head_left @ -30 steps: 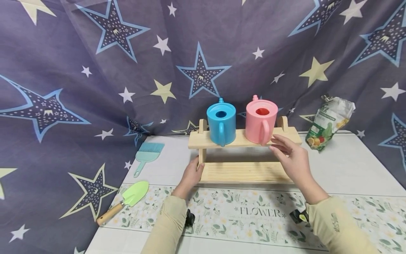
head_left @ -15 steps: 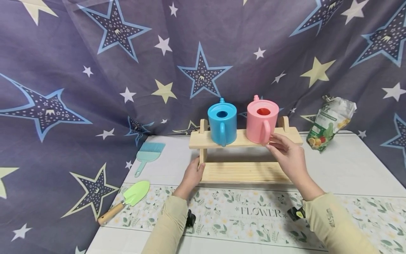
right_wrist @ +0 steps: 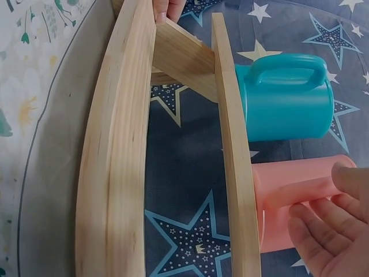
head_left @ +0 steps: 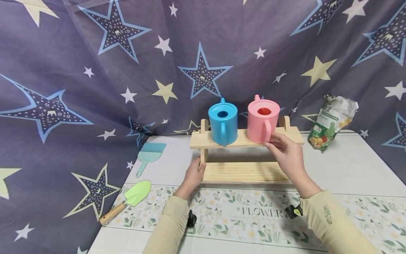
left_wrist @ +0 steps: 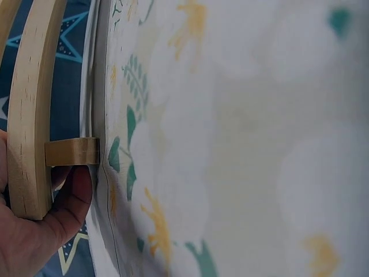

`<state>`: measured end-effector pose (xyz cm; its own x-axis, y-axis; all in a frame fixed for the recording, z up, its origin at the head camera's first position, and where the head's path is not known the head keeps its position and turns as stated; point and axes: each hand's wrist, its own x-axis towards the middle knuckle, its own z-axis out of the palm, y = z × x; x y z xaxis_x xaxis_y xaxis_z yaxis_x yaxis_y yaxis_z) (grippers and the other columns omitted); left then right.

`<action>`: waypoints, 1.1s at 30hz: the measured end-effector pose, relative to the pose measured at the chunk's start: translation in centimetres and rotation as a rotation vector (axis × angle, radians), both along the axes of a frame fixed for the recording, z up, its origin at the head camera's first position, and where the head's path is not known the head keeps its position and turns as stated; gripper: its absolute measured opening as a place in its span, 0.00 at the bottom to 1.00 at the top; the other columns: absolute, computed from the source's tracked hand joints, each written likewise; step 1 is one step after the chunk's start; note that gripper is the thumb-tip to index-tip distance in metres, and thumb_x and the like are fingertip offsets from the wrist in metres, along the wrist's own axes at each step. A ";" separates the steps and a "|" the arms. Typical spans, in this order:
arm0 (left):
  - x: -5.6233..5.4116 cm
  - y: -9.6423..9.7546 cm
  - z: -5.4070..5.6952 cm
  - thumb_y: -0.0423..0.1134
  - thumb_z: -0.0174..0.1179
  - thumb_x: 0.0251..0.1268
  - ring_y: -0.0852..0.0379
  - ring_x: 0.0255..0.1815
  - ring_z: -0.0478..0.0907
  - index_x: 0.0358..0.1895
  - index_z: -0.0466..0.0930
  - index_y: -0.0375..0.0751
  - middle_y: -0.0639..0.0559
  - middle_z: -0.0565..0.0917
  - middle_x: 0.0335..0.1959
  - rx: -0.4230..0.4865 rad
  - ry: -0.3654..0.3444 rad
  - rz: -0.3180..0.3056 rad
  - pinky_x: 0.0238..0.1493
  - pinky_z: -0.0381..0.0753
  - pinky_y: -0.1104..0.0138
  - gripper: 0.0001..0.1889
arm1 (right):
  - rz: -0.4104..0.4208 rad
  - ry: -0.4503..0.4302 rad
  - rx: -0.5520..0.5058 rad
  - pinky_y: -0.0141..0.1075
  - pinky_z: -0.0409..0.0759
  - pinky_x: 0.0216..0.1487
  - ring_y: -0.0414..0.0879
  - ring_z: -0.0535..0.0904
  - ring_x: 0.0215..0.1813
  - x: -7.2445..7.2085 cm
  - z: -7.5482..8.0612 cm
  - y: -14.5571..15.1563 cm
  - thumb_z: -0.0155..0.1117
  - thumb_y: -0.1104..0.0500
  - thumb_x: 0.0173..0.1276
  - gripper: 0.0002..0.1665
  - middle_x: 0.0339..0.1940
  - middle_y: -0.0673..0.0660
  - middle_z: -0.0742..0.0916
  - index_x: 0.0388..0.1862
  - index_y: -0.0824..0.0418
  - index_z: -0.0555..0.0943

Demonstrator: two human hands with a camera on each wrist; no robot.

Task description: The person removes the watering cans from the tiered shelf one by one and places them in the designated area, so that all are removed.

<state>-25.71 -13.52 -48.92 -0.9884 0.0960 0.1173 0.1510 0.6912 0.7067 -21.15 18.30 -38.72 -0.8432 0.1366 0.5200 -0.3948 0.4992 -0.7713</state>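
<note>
A blue watering can (head_left: 223, 123) and a pink watering can (head_left: 261, 121) stand upright, side by side, on the top board of a two-tier wooden shelf (head_left: 244, 172). Their handles face me, spouts toward the back. My left hand (head_left: 192, 173) grips the left end of the shelf's lower board; the left wrist view shows fingers (left_wrist: 75, 202) wrapped beneath that board by a short wooden foot (left_wrist: 72, 152). At the pink can's handle, my right hand (head_left: 290, 155) has its thumb and fingers about the lower part. In the right wrist view, thumb and fingers (right_wrist: 314, 236) lie along opposite sides of this handle (right_wrist: 297, 193).
A teal brush (head_left: 150, 155) and a green trowel (head_left: 137, 193) with a wooden handle lie left of the shelf. At the back right leans a printed bag (head_left: 330, 123). A flower-patterned strip (head_left: 241, 225) crosses the white table in front. A starry curtain (head_left: 190, 35) hangs behind.
My right hand has shifted slightly left, closing in on the pink can's handle. My left hand keeps its grip on the shelf; both cans stay in place on the board.
</note>
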 end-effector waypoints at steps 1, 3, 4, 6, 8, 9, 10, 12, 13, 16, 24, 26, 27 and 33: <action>0.0 0.0 0.0 0.39 0.49 0.77 0.38 0.65 0.70 0.69 0.65 0.30 0.34 0.72 0.63 0.001 -0.003 0.002 0.68 0.66 0.48 0.24 | -0.008 -0.002 0.001 0.16 0.76 0.45 0.54 0.85 0.48 0.0 0.0 -0.1 0.70 0.61 0.65 0.21 0.49 0.63 0.87 0.55 0.67 0.81; 0.0 0.0 0.0 0.39 0.49 0.77 0.38 0.65 0.69 0.69 0.64 0.30 0.34 0.72 0.64 0.001 -0.008 0.003 0.68 0.66 0.48 0.24 | -0.024 -0.007 0.000 0.17 0.77 0.46 0.53 0.85 0.48 -0.1 -0.1 -0.1 0.70 0.61 0.64 0.20 0.48 0.62 0.87 0.54 0.67 0.82; -0.1 0.0 0.1 0.39 0.49 0.77 0.38 0.65 0.69 0.69 0.64 0.31 0.34 0.72 0.64 0.002 -0.012 0.005 0.68 0.65 0.48 0.24 | -0.031 -0.008 0.000 0.18 0.78 0.46 0.53 0.85 0.48 -0.2 -0.1 -0.2 0.70 0.61 0.64 0.20 0.48 0.62 0.87 0.54 0.67 0.82; -0.1 0.0 0.1 0.39 0.49 0.77 0.39 0.66 0.69 0.69 0.64 0.31 0.34 0.71 0.64 0.004 -0.019 0.007 0.69 0.65 0.48 0.24 | -0.039 -0.012 0.001 0.19 0.79 0.47 0.52 0.85 0.48 -0.3 -0.1 -0.2 0.70 0.61 0.65 0.20 0.47 0.62 0.87 0.54 0.67 0.82; -0.1 0.0 0.1 0.38 0.49 0.77 0.39 0.66 0.69 0.69 0.64 0.31 0.34 0.72 0.64 0.005 -0.022 0.008 0.68 0.65 0.48 0.24 | -0.033 -0.006 0.000 0.18 0.78 0.46 0.53 0.85 0.47 -0.5 -0.2 -0.3 0.70 0.62 0.64 0.20 0.47 0.63 0.87 0.54 0.68 0.82; -0.1 0.0 0.1 0.39 0.49 0.77 0.39 0.65 0.69 0.69 0.65 0.31 0.35 0.72 0.63 0.006 -0.020 0.008 0.68 0.66 0.48 0.23 | -0.032 -0.001 0.005 0.18 0.78 0.45 0.53 0.85 0.47 -0.6 -0.3 -0.3 0.70 0.63 0.64 0.20 0.47 0.64 0.87 0.54 0.68 0.82; 0.0 0.0 0.1 0.39 0.49 0.77 0.39 0.65 0.70 0.69 0.65 0.31 0.35 0.72 0.63 0.004 -0.016 0.009 0.68 0.66 0.48 0.23 | -0.033 0.005 0.012 0.20 0.79 0.45 0.54 0.85 0.47 -0.7 -0.3 -0.3 0.70 0.63 0.64 0.20 0.47 0.64 0.87 0.54 0.69 0.81; 0.0 0.0 0.0 0.39 0.49 0.77 0.38 0.64 0.70 0.69 0.65 0.31 0.35 0.73 0.62 -0.002 -0.008 0.008 0.67 0.67 0.47 0.23 | -0.037 0.017 0.027 0.25 0.82 0.45 0.55 0.85 0.46 -0.8 -0.4 -0.4 0.70 0.64 0.64 0.20 0.46 0.65 0.87 0.54 0.69 0.81; 0.0 0.0 -0.1 0.39 0.49 0.77 0.38 0.64 0.71 0.69 0.65 0.31 0.35 0.73 0.62 -0.004 -0.009 0.008 0.67 0.67 0.47 0.23 | -0.040 0.023 0.033 0.27 0.83 0.45 0.55 0.85 0.46 -0.8 -0.4 -0.5 0.71 0.65 0.63 0.20 0.46 0.65 0.87 0.54 0.70 0.81; 0.1 0.1 -0.1 0.39 0.49 0.77 0.38 0.64 0.71 0.69 0.65 0.30 0.35 0.72 0.62 -0.014 -0.005 0.007 0.67 0.68 0.47 0.24 | -0.061 0.033 0.055 0.36 0.83 0.44 0.56 0.86 0.45 -0.9 -0.4 -0.6 0.71 0.64 0.63 0.21 0.45 0.66 0.87 0.54 0.69 0.81; 0.2 0.1 0.0 0.39 0.48 0.77 0.38 0.64 0.70 0.69 0.64 0.30 0.34 0.72 0.62 -0.018 -0.002 0.005 0.67 0.68 0.48 0.24 | -0.083 0.043 0.071 0.35 0.83 0.43 0.55 0.86 0.43 -0.9 -0.4 -0.8 0.71 0.65 0.63 0.19 0.44 0.65 0.88 0.53 0.69 0.82; 0.2 0.0 0.0 0.39 0.48 0.77 0.38 0.64 0.70 0.69 0.64 0.30 0.34 0.72 0.62 -0.019 -0.001 0.003 0.67 0.68 0.48 0.24 | -0.087 0.046 0.071 0.32 0.83 0.43 0.55 0.86 0.43 -1.0 -0.4 -0.8 0.71 0.65 0.63 0.18 0.43 0.65 0.88 0.52 0.69 0.82; 0.1 0.1 0.0 0.39 0.48 0.77 0.38 0.64 0.70 0.69 0.64 0.30 0.34 0.72 0.62 -0.019 -0.001 0.003 0.67 0.68 0.48 0.24 | -0.091 0.049 0.073 0.31 0.83 0.43 0.55 0.86 0.43 -0.9 -0.4 -0.8 0.71 0.65 0.63 0.18 0.43 0.64 0.88 0.52 0.68 0.82; 0.1 0.1 -0.1 0.38 0.48 0.77 0.38 0.63 0.71 0.69 0.64 0.29 0.34 0.72 0.62 -0.021 0.004 0.001 0.66 0.69 0.47 0.23 | -0.110 0.087 0.092 0.39 0.83 0.43 0.55 0.86 0.42 -0.8 -0.4 -0.7 0.71 0.66 0.62 0.19 0.43 0.64 0.88 0.51 0.68 0.83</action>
